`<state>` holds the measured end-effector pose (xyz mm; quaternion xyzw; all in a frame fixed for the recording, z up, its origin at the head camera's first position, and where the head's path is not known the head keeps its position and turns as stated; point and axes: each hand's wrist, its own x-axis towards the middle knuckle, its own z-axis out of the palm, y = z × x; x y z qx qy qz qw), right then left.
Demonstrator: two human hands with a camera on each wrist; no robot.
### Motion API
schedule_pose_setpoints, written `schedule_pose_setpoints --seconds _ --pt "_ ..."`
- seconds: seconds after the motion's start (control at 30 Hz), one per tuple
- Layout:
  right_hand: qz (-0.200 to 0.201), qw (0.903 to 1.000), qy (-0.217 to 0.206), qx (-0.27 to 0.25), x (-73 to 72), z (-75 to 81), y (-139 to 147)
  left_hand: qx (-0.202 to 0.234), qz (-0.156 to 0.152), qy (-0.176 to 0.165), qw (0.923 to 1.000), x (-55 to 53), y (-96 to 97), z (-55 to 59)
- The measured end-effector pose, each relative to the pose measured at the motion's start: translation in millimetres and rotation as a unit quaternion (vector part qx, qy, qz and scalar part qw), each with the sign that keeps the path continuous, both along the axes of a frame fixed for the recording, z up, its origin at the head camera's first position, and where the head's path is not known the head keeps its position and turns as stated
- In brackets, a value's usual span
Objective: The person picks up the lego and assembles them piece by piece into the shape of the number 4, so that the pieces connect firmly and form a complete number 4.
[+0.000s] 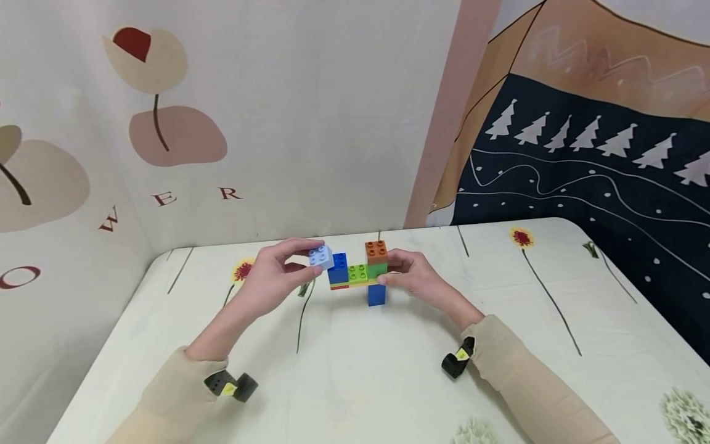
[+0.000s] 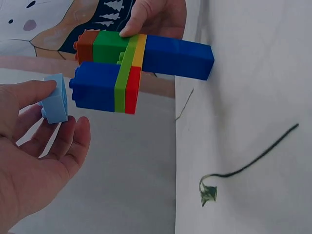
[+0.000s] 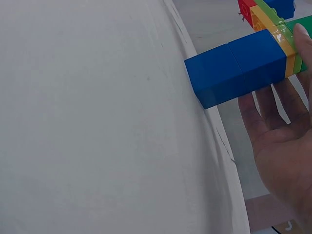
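My left hand (image 1: pixel 266 277) pinches a light blue toy brick (image 1: pixel 320 257) between thumb and fingers. A narrow gap parts that brick from the dark blue brick (image 2: pixel 97 86) on the left end of a built piece. My right hand (image 1: pixel 418 276) grips the built piece at its green brick (image 1: pixel 378 270), which carries a brown-orange brick (image 1: pixel 376 249). Across the middle runs a lime green plate (image 1: pixel 357 273), with a red plate (image 2: pixel 131 90) and a yellow-orange plate (image 2: pixel 138 54) under it. Two stacked blue bricks (image 3: pixel 236 68) extend below as a leg.
A white cloth with printed flowers (image 1: pixel 522 238) covers the table (image 1: pixel 344 382). Behind it hang a pale printed curtain (image 1: pixel 310 123) and a dark cloth with white trees (image 1: pixel 577 160). Each wrist wears a small black camera (image 1: pixel 457 359).
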<state>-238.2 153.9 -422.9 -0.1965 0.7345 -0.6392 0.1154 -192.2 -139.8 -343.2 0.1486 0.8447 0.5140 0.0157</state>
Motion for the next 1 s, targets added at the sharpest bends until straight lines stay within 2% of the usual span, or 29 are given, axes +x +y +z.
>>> schedule_pose_setpoints --seconds 0.2,0.5,0.7,1.0 --pt "0.002 1.0 0.003 -0.003 -0.1 -0.6 -0.1 0.038 -0.002 -0.013 0.9992 -4.4 8.2 -4.6" --pt "0.006 0.9999 0.0 -0.011 -1.3 -1.9 1.0 0.065 0.0 -0.027 0.9975 -10.8 14.8 -8.2" --pt "0.01 0.9998 0.002 -0.016 -1.4 -1.2 1.3 0.082 0.013 -0.031 0.996 -11.6 19.0 -9.6" --pt "0.008 0.9999 0.005 -0.013 -1.1 -1.8 1.0 0.096 0.011 -0.035 0.9947 -12.1 20.6 -17.5"
